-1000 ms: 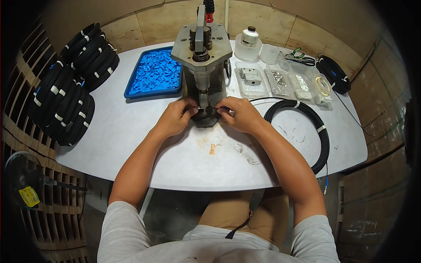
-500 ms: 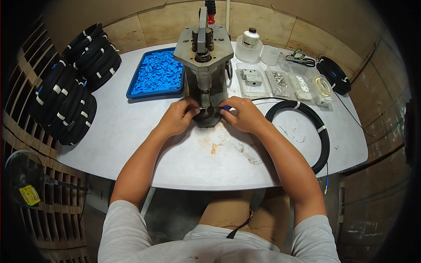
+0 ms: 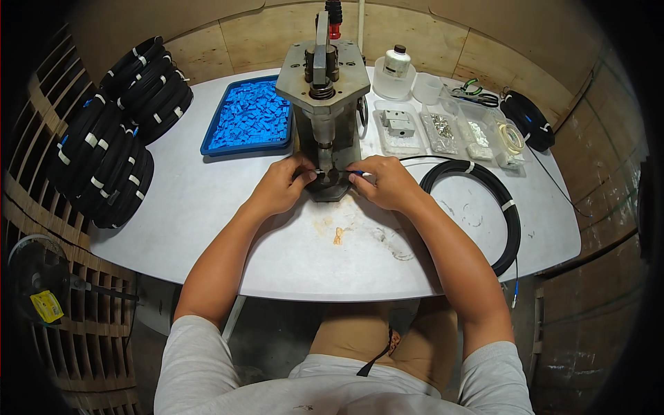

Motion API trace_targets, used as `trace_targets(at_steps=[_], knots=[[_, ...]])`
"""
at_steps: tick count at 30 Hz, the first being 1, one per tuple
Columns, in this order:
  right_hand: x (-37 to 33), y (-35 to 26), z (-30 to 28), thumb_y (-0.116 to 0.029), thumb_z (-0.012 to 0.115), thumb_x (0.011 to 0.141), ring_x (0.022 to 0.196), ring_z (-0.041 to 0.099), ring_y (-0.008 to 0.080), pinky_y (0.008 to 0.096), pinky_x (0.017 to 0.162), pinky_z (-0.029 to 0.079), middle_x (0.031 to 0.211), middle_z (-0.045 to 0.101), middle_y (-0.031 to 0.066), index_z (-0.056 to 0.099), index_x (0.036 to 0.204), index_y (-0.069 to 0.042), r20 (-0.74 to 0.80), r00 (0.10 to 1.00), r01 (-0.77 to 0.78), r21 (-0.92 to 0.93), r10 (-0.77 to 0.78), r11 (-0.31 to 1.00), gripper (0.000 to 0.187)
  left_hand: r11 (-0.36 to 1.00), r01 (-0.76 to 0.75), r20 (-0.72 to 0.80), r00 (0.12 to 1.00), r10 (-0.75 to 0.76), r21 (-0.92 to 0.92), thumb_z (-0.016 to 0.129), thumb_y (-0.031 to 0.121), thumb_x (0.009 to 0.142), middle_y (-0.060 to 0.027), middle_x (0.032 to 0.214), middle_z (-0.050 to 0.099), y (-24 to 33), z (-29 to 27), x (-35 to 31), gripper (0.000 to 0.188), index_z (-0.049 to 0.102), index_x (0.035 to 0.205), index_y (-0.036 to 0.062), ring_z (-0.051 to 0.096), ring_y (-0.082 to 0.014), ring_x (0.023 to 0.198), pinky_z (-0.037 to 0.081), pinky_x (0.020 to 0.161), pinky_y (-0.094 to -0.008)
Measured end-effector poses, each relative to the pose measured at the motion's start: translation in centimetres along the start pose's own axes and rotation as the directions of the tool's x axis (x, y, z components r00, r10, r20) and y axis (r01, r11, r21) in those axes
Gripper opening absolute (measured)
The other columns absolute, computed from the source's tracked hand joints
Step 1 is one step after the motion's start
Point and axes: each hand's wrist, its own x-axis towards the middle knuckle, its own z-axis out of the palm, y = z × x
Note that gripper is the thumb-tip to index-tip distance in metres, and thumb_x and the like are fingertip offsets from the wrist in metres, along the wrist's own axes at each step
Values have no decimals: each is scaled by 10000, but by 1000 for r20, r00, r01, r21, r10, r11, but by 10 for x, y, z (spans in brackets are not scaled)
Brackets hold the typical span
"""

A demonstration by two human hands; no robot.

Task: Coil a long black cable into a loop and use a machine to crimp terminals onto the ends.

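A metal bench press (image 3: 323, 128) stands at the middle of the table, its ram pointing down at a small base. My right hand (image 3: 386, 183) pinches a black cable with a small blue piece (image 3: 356, 172) on it, close to the right side of the ram. From that hand the cable runs right to a tied black coil (image 3: 510, 218) on the table. At the ram's left side, my left hand (image 3: 280, 187) is closed in a pinch on something small, mostly hidden by the fingers. Both hands are low at the press, level with each other.
A blue tray (image 3: 205, 149) of small blue parts lies left of the press. Bundled black coils (image 3: 104, 162) are stacked at the far left. To the right are clear boxes (image 3: 401, 145) of small parts, a white bottle (image 3: 396, 63) in a tub, and pliers (image 3: 474, 93).
Both hands keep their pinch at the press with hardly any movement. The blue piece shows a little less at my right fingertips. The whole view has shifted very slightly.
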Motion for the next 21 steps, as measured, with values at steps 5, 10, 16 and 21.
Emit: trace_targets(at_steps=[5,10,16,21], knots=[[-1,-2,2,-172,754,897,979,707,340,407,861,576,1014,745,149,786,1087,-62,-54,995,78,-94,-83,993,222,999,29,18,999,-29,-24,689,135,961,-190,955,728,-1,-1,0,174,682,1051,-15,695,-322,889,536,822,-399],[-1,3,2,-142,760,887,970,686,322,408,865,567,981,712,125,784,1077,-76,-42,994,98,-92,-102,991,203,1000,14,10,1000,-14,-16,684,129,962,-192,967,728,-2,2,2,168,683,1056,-11,694,-331,906,536,842,-402],[2,1,4,-181,782,888,939,673,327,426,831,553,949,699,115,753,1073,-80,-40,994,99,-95,-103,991,213,1000,-9,-4,1000,9,-20,678,130,963,-191,964,725,-3,0,1,178,674,1071,-11,695,-344,918,537,860,-411],[-2,-1,4,-164,770,882,925,670,345,437,821,557,939,683,115,722,1023,-82,-13,997,68,-118,-70,991,170,999,28,23,999,-28,-21,663,127,965,-209,971,728,0,2,1,178,671,1075,-12,702,-367,929,538,861,-419]])
